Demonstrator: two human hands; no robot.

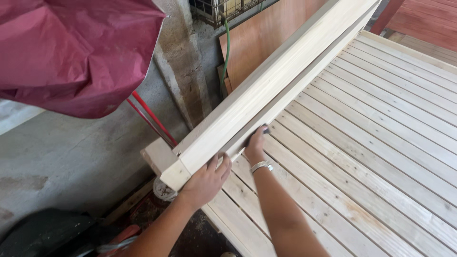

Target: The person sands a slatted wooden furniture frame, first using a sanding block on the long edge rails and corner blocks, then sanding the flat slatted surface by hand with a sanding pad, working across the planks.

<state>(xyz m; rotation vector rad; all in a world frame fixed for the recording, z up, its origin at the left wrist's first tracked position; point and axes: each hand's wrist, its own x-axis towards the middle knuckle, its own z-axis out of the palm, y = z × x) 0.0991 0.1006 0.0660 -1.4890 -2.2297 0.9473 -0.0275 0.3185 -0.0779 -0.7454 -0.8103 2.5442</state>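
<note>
In the head view, a long pale wooden side rail (266, 90) is seen standing on edge along the left border of a slatted wooden frame (381, 143). Its long axis runs diagonally, from the near end at lower centre-left of the frame up to the upper right. The near end of the rail is cut square and lies just above a small pale block (159, 154) at the corner.

The left hand (205, 183) is wrapped around the lower edge of the rail right at its near end, fingers curled under and thumb up against the inner face; it is closed on the wood. The right hand (255, 145) is set a little farther along the same rail, toward the upper right, pressed against the inner face with something small and dark under the fingertips; what that is cannot be told. A metal wristband (262, 166) is worn on that arm. The left hand is the nearer to the rail's end; both lie on the inner, slat side of it.

A crumpled red sheet (81, 52) fills the upper left, a concrete wall (85, 147) is below it, with red cables (150, 119) and a green hose (226, 43) running down beside a plywood board (266, 33)
</note>
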